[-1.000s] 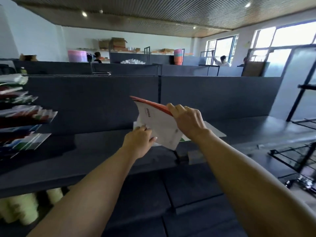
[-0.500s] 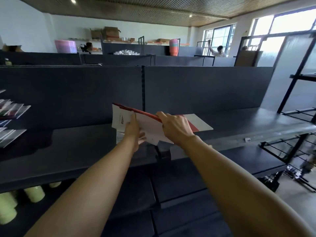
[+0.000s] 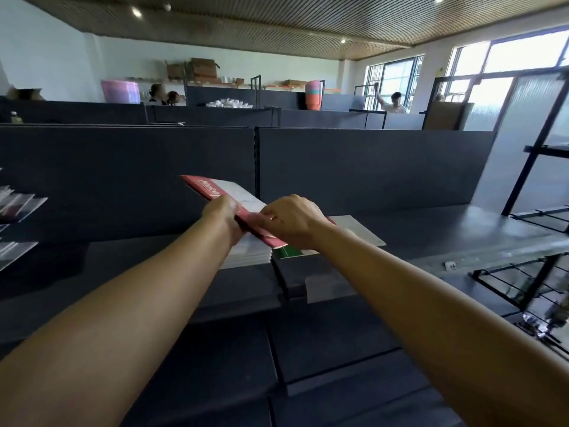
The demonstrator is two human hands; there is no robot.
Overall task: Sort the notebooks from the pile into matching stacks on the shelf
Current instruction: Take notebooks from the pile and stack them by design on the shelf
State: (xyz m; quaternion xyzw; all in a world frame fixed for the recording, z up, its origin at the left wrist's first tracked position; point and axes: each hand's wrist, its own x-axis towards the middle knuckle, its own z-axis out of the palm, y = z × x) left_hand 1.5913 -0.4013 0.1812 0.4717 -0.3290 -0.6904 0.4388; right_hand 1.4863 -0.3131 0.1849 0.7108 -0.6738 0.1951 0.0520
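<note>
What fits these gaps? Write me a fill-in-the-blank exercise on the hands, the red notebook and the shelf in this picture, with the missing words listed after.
1. The red-covered notebook is held by ____ hands, the left hand and the right hand.
2. Under the right hand, a notebook with a ____ corner lies on the dark grey metal shelf.
3. The stack of pale notebooks lies ____ the left hand.
4. The red notebook is tilted, its far end pointing up and to the ____.

Missing words: both; green; below; left
</note>
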